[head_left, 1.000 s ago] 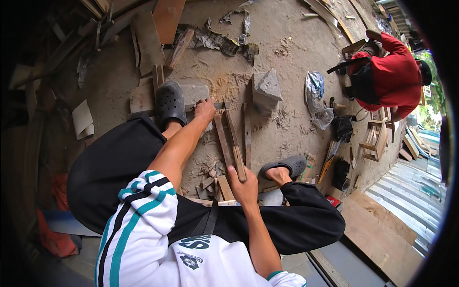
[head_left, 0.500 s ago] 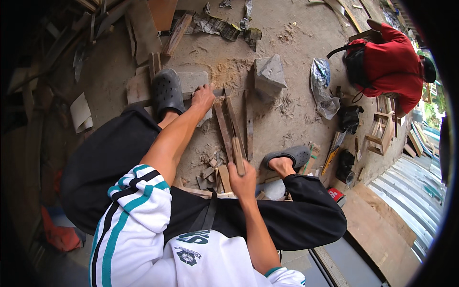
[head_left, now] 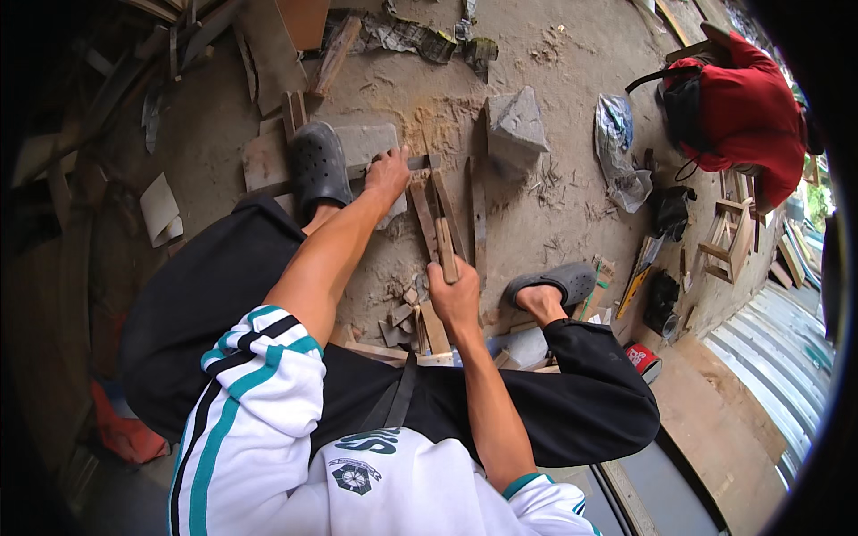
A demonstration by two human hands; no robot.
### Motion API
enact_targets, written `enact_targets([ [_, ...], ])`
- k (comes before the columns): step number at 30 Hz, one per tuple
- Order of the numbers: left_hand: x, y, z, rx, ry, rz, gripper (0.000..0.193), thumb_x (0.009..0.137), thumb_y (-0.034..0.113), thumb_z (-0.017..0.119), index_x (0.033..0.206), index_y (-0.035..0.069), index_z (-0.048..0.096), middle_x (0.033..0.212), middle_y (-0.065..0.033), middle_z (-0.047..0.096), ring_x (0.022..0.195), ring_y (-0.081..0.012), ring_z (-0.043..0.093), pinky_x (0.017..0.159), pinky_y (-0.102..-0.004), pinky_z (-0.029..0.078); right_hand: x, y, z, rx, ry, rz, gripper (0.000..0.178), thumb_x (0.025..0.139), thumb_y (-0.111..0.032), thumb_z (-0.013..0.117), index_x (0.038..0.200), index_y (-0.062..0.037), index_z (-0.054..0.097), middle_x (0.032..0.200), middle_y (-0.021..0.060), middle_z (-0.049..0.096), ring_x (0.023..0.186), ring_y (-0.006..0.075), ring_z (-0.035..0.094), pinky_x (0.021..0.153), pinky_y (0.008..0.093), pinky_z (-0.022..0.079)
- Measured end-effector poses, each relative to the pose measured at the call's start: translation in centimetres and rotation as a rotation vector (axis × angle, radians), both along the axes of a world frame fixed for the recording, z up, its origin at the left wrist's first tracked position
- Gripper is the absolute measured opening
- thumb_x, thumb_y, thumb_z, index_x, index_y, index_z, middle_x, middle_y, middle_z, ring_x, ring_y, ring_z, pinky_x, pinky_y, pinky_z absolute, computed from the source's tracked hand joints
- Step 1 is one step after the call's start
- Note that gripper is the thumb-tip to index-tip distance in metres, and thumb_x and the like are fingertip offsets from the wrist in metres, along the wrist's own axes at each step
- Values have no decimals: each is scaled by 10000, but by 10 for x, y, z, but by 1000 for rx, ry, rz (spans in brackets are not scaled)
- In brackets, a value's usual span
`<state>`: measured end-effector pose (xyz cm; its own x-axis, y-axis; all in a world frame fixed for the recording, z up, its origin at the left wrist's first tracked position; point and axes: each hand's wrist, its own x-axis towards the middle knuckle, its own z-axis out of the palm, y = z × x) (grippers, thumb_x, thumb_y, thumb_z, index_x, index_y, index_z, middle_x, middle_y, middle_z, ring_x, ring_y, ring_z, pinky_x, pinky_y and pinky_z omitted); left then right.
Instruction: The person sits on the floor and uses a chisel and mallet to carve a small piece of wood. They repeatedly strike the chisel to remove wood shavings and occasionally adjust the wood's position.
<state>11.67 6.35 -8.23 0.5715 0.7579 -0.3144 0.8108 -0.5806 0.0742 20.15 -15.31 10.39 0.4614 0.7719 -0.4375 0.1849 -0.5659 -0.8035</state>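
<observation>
Here's the left hand (head_left: 387,173), out at the far end of a straight arm, fingers bent over a dark wooden strip (head_left: 424,163) that lies crosswise beside the grey slab (head_left: 365,143); the grip looks closed, though exactly where each fingertip sits I can't tell. The left foot, in a dark perforated clog (head_left: 320,168), is planted just beside that hand, over the line of the strip. And the right hand (head_left: 454,293), closer to the body, has its fingers wrapped round a short wooden handle (head_left: 446,243), thumb along its side, the handle pointing away from the body toward the strip. Two narrow slats (head_left: 421,214) run between strip and handle, a third slat (head_left: 479,219) lies to their right, and beyond stands a chunky concrete block (head_left: 517,132). Upper right, a co-worker in red (head_left: 746,107) bends forward near a small wooden frame (head_left: 729,237).
</observation>
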Motion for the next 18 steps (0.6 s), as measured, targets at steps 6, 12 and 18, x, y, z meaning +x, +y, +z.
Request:
enact_targets([
  [6, -8, 0, -2, 53, 20, -3, 498, 918, 111, 536, 1385, -12, 414, 1123, -204, 544, 1010, -394, 601, 704, -468, 593, -6, -39, 40, 132, 15, -83, 204, 842, -140, 597, 721, 14, 540, 571, 162, 521, 507, 182, 490, 519, 379, 421],
  [12, -10, -3, 1, 15, 37, -21, 564, 899, 65, 550, 1432, -13, 386, 1121, -216, 537, 1003, -393, 608, 670, -421, 608, 9, 18, 4, -13, 43, 1, 183, 831, -130, 586, 742, 27, 552, 582, 192, 522, 505, 204, 507, 526, 394, 427],
  [18, -9, -8, -2, 42, 36, -15, 557, 895, 69, 558, 1426, -4, 406, 1148, -222, 527, 1003, -400, 603, 684, -426, 606, 2, -28, 7, 92, -9, 6, 174, 822, -123, 604, 729, 16, 554, 572, 189, 513, 494, 205, 503, 517, 388, 422],
])
